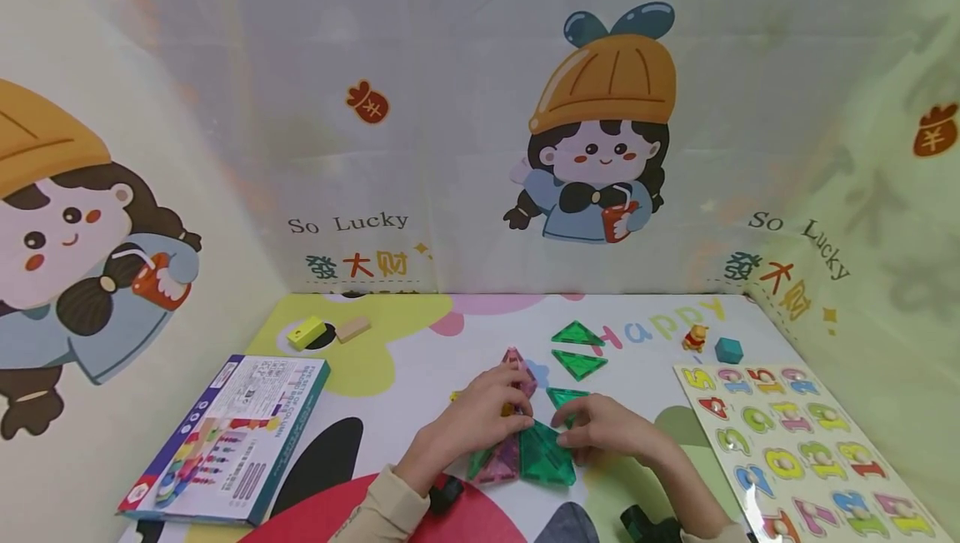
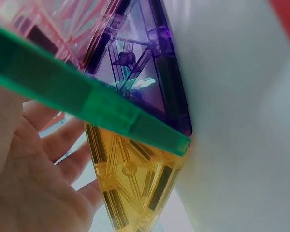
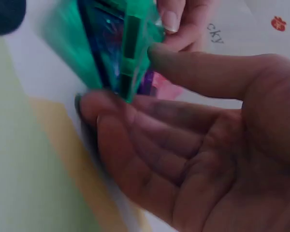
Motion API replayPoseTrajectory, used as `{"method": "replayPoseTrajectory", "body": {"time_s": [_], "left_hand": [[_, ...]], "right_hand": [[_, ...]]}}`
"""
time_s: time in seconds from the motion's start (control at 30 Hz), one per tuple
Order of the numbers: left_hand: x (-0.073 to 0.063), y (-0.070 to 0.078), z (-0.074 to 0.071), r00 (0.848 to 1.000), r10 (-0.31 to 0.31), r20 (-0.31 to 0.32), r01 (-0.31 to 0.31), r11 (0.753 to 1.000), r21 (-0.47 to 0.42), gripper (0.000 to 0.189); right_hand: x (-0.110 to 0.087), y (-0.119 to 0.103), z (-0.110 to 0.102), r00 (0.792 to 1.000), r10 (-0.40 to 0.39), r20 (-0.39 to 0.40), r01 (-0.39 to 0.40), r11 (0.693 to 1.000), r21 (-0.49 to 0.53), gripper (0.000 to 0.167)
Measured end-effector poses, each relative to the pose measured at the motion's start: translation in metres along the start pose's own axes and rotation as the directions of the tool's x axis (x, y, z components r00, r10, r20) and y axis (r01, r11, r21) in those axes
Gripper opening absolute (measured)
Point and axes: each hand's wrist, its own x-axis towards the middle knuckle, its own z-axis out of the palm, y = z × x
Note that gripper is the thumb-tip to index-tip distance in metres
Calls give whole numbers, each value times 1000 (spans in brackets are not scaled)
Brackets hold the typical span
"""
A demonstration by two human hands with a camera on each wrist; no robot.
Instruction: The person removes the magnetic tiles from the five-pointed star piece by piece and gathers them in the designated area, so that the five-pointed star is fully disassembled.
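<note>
Translucent magnetic tiles make up a small structure in the middle of the table: pink tiles (image 1: 501,461), a purple tile (image 2: 171,92), a yellow tile (image 2: 130,179) and a green triangular tile (image 1: 546,455) on its right side. My left hand (image 1: 480,410) holds the structure from the left and above, fingers round its far side and thumb by the top of the green tile. At the right, my right hand (image 1: 611,426) pinches the green tile at its edge between thumb (image 3: 198,67) and fingers. Another green triangle (image 1: 562,397) lies just beyond it, partly covered.
Two green triangles (image 1: 576,333) lie farther back. Left stand a boxed toy (image 1: 232,435), a yellow block (image 1: 306,332) and a tan block (image 1: 353,328). To the right are a number puzzle board (image 1: 813,451), a small bear figure (image 1: 695,337) and a teal cube (image 1: 728,350).
</note>
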Motion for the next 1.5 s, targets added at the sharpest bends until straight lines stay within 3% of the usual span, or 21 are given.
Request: {"method": "replayPoseTrajectory", "body": {"time_s": [0.1,0.53,0.73,0.93,1.13,1.5], "left_hand": [[0,0,1,1000,6,-3,-6,1000,6,9],[2,-2,3,998,50,-40,-50,999,6,8],[2,-3,4,999,43,-32,-43,999,-1,6],[2,-5,3,998,56,-16,-56,998,-20,6],[1,-5,0,996,91,-17,-91,996,-14,7],[0,-7,-1,995,97,21,-97,995,-5,15]], "right_hand": [[0,0,4,997,18,72,-22,998,63,36],[4,8,7,999,38,35,-45,979,201,34],[5,15,4,996,1,86,-26,958,284,30],[7,21,-4,983,-77,165,1,909,416,15],[7,22,-6,976,-110,187,15,893,449,4],[9,23,-6,961,-139,239,-6,853,521,6]]}}
